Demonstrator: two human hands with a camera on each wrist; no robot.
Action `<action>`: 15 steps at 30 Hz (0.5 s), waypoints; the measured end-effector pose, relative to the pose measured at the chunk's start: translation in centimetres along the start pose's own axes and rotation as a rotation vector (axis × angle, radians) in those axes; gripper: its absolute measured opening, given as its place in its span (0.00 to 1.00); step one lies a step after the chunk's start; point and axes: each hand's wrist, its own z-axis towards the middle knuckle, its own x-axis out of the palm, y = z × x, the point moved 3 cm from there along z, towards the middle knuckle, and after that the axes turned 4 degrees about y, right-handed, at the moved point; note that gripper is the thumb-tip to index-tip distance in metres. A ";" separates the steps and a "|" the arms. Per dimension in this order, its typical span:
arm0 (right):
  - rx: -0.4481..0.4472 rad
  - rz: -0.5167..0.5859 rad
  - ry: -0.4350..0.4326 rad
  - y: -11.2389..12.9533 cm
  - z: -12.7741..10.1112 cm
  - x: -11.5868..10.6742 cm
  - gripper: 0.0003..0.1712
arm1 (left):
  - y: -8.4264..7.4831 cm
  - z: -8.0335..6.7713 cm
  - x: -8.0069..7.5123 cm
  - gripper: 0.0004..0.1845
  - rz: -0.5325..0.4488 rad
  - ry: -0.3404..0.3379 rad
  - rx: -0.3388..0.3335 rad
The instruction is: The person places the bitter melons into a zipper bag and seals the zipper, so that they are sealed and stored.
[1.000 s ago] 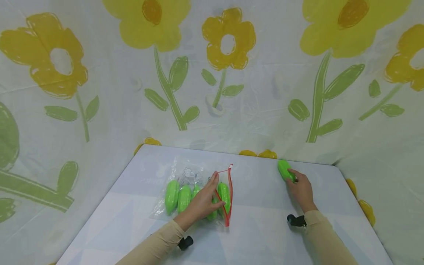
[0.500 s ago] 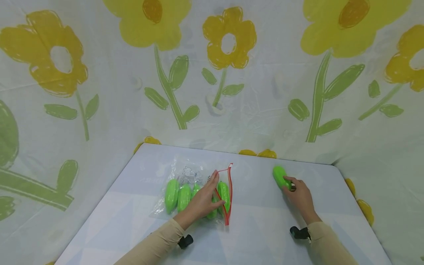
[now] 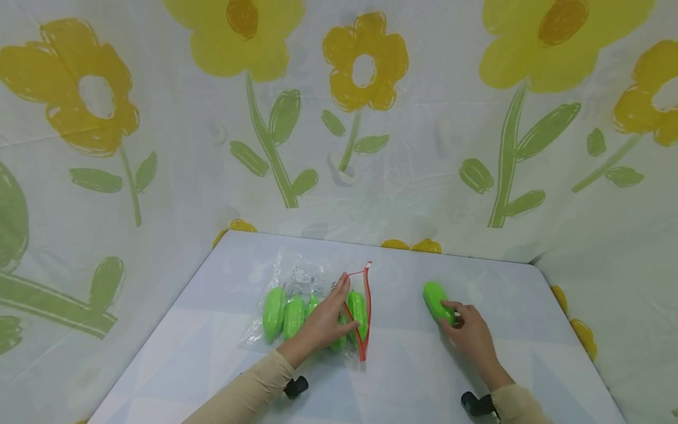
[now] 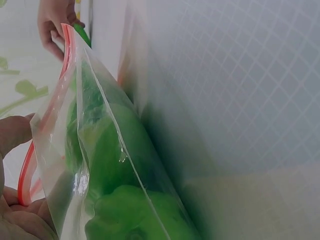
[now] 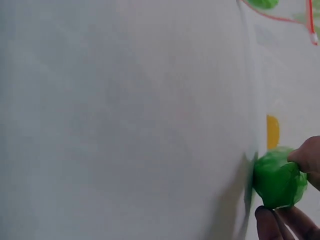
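Note:
My right hand (image 3: 468, 335) pinches the near end of a bright green, elongated, lobed toy vegetable (image 3: 435, 299) between thumb and fingers, low over the table. In the right wrist view its rounded green end (image 5: 280, 180) shows between thumb and fingertips. A clear zip bag (image 3: 286, 265) lies left of centre, its red-edged mouth (image 3: 369, 300) spread apart and facing right. Several similar green vegetables (image 3: 273, 312) lie inside, some partly hidden by my left hand (image 3: 323, 324). That hand lies over the bag with straight fingers, its thumb spread toward the red edge.
A white table (image 3: 212, 306) with pale blue triangles carries everything. Behind and beside it hangs a white cloth (image 3: 413, 176) printed with yellow flowers. Black wrist cameras (image 3: 295, 387) sit under both forearms.
The right hand has brought the green toy vegetable from near the table's back edge toward me and to the left. My left hand and the bag stay in place.

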 end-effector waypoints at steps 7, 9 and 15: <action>-0.019 0.009 0.007 1.2 -1.6 0.8 0.24 | 0.0 0.0 0.0 0.53 0.005 -0.003 0.002; -0.024 0.018 0.011 1.5 -2.1 1.1 0.24 | 0.0 0.0 0.1 0.53 0.000 -0.002 0.001; -0.023 0.033 0.035 2.5 -3.1 1.8 0.24 | 0.1 0.1 0.1 0.54 -0.015 0.001 -0.004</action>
